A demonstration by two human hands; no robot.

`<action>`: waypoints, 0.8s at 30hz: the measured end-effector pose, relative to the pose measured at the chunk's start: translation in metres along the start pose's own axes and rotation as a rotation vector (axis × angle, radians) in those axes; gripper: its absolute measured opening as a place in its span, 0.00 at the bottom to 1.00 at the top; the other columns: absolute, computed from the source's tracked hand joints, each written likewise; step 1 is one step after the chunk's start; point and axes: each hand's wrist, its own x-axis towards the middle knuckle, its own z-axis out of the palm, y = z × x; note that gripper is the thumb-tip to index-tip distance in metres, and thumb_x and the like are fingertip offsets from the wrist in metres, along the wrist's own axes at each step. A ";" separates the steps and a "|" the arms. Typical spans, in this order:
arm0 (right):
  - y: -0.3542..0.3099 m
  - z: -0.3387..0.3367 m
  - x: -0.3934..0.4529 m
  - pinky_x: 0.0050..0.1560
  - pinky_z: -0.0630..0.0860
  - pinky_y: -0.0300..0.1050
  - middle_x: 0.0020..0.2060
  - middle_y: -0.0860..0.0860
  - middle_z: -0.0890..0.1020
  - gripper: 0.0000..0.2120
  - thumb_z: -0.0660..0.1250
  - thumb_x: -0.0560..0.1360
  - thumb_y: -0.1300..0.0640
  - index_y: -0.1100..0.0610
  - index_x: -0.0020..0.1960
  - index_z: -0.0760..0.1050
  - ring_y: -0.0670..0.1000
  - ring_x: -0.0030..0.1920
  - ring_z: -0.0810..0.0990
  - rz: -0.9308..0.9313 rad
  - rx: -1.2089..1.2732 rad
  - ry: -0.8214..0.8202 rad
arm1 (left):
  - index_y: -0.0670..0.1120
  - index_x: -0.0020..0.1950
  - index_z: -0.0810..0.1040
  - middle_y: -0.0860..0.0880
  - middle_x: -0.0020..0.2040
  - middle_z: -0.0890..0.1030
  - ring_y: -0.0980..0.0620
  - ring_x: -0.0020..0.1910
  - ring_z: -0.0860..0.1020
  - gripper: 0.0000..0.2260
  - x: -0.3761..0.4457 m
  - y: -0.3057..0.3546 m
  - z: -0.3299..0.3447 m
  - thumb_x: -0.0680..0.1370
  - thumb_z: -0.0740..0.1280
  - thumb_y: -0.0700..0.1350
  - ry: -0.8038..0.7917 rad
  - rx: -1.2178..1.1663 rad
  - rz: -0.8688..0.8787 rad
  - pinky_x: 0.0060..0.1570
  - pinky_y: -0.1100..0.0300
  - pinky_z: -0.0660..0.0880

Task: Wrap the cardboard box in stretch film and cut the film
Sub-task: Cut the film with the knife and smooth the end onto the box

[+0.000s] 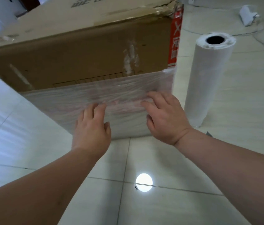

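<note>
A large brown cardboard box stands on the tiled floor, with red printing down its right corner. Cloudy stretch film bands its lower half. My left hand lies flat against the filmed side, fingers spread. To its right, my right hand also presses the film with fingers apart. Neither hand holds anything. The stretch film roll stands upright on the floor just right of the box, apart from both hands.
Glossy white floor tiles reflect a round ceiling light. A small white object with a cable lies on the floor at the far right. White furniture shows at the top left behind the box.
</note>
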 end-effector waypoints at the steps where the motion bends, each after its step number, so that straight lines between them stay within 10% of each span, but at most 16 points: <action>1: 0.000 0.000 -0.001 0.62 0.70 0.59 0.63 0.58 0.77 0.21 0.64 0.67 0.57 0.59 0.59 0.78 0.63 0.62 0.73 -0.058 -0.041 -0.014 | 0.52 0.77 0.56 0.50 0.76 0.57 0.46 0.74 0.57 0.26 0.000 -0.004 0.000 0.80 0.60 0.47 -0.001 0.020 0.004 0.73 0.48 0.59; 11: -0.008 -0.015 -0.002 0.67 0.62 0.57 0.69 0.55 0.73 0.27 0.65 0.67 0.55 0.55 0.67 0.75 0.60 0.67 0.71 -0.210 -0.215 -0.034 | 0.53 0.79 0.49 0.48 0.78 0.52 0.42 0.75 0.56 0.30 0.004 -0.027 -0.020 0.80 0.59 0.48 0.046 0.139 0.189 0.75 0.46 0.53; 16: -0.002 -0.019 0.007 0.74 0.49 0.60 0.76 0.51 0.64 0.29 0.60 0.73 0.53 0.55 0.74 0.68 0.56 0.77 0.60 -0.184 -0.337 -0.150 | 0.52 0.74 0.32 0.52 0.78 0.34 0.50 0.77 0.36 0.29 0.017 -0.048 -0.024 0.81 0.48 0.54 -0.058 0.552 0.459 0.75 0.45 0.36; 21: -0.007 -0.026 -0.003 0.71 0.55 0.59 0.73 0.56 0.68 0.29 0.65 0.68 0.56 0.54 0.70 0.72 0.58 0.73 0.63 -0.121 -0.251 -0.040 | 0.48 0.79 0.50 0.48 0.80 0.49 0.46 0.78 0.48 0.31 0.013 -0.064 -0.039 0.78 0.57 0.50 0.032 0.525 0.410 0.75 0.42 0.44; 24: -0.017 -0.013 -0.004 0.72 0.56 0.60 0.74 0.54 0.67 0.29 0.62 0.70 0.54 0.54 0.71 0.71 0.58 0.74 0.64 -0.270 -0.278 -0.160 | 0.49 0.78 0.43 0.49 0.79 0.41 0.47 0.78 0.42 0.30 0.011 -0.060 -0.029 0.80 0.52 0.52 -0.070 0.622 0.560 0.75 0.42 0.40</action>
